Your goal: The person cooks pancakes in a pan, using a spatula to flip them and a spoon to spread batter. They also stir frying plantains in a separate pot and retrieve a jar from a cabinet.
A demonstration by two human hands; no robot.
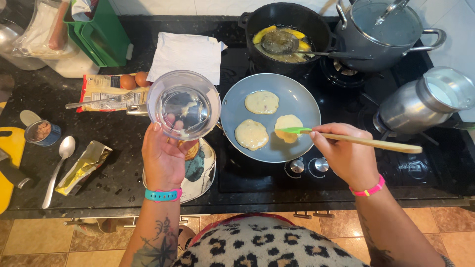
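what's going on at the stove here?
A person is cooking small pancakes. The left hand holds a nearly empty clear bowl, tilted up beside the grey frying pan. The right hand holds a wooden-handled green spatula, its tip on one of three pale pancakes in the pan. Behind, a black pot holds frying food with a ladle in it.

A dark speckled stone tabletop [118, 173] is carrying a metal spoon [58, 168], a small open tin can [42, 132], a crumpled gold foil wrapper [83, 166], a folded white paper towel [185, 53], a patterned plate [203, 170] and a green plastic container [101, 34].
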